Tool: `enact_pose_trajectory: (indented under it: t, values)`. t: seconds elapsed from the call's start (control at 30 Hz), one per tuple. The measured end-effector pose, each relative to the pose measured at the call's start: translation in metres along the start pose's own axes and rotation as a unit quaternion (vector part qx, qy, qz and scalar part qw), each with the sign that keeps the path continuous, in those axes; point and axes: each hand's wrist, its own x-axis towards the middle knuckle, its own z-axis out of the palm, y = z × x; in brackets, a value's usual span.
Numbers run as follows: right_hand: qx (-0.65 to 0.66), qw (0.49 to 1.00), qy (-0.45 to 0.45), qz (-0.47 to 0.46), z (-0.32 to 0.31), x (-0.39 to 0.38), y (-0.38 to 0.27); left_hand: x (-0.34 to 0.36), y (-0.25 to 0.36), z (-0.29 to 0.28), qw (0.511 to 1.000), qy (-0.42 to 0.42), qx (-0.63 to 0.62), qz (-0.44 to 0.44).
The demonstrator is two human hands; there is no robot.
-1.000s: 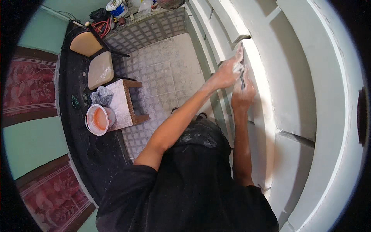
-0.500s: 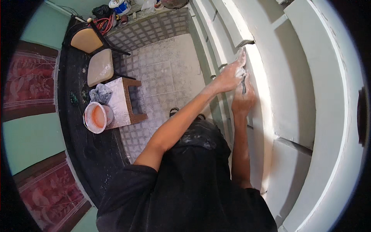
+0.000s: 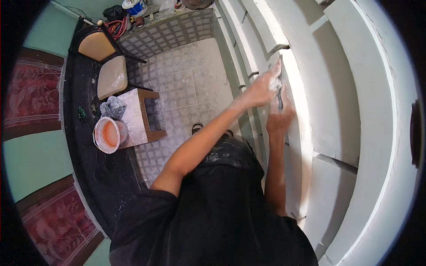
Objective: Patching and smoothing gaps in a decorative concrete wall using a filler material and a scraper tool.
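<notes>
Both arms reach up along a long white ledge (image 3: 302,150) on the white stepped wall. My right hand (image 3: 280,120) is closed around a slim dark tool (image 3: 280,101), whose exact kind I cannot make out. Just above it, my left hand (image 3: 262,88) meets the tool's upper part, fingers pressed together and pointing up along the ledge's edge. White paste (image 3: 275,84) coats the left fingers and the space between the two hands. Whatever the left fingers pinch is hidden by paste and blur.
To the left, a white bucket (image 3: 106,135) with orange inside stands beside a grey plastic bag (image 3: 113,107) on a small wicker-sided table (image 3: 135,119). Behind it is a padded chair (image 3: 112,77). Cluttered items and a red hose (image 3: 116,27) lie at the far left. The tiled floor (image 3: 177,84) is dusty.
My right hand has slid slightly down along the ledge, while the left stays near the same spot. The room has shifted a little leftward in view.
</notes>
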Motion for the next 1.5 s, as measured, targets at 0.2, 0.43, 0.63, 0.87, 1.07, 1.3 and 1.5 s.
enact_pose_trajectory:
  t: [0.2, 0.43, 0.63, 0.87, 1.07, 1.3, 1.5]
  values:
    - [-0.023, 0.999, -0.023, 0.002, -0.017, -0.013, 0.002, -0.011, 0.002, 0.018, 0.999, 0.018, -0.029, 0.008]
    - [0.024, 1.000, -0.012, 0.001, 0.010, 0.026, -0.004, 0.022, 0.000, -0.014, 0.992, -0.062, -0.012, -0.112]
    - [-0.044, 0.997, 0.017, -0.061, 0.004, -0.009, 0.019, -0.007, -0.006, 0.012, 0.998, 0.026, -0.044, 0.021]
    - [-0.007, 1.000, -0.011, 0.003, 0.005, -0.010, 0.015, -0.003, -0.009, 0.009, 0.998, 0.017, -0.050, 0.032]
    - [0.055, 0.998, -0.030, 0.029, -0.002, -0.033, 0.027, -0.028, -0.023, 0.031, 0.998, 0.040, -0.022, 0.043]
    - [0.032, 0.998, -0.013, 0.047, 0.007, -0.030, 0.029, -0.019, -0.029, 0.031, 0.997, 0.028, -0.048, 0.053]
    - [-0.030, 0.998, 0.023, -0.058, 0.035, 0.004, 0.038, 0.009, -0.040, 0.009, 0.997, 0.046, -0.044, 0.041]
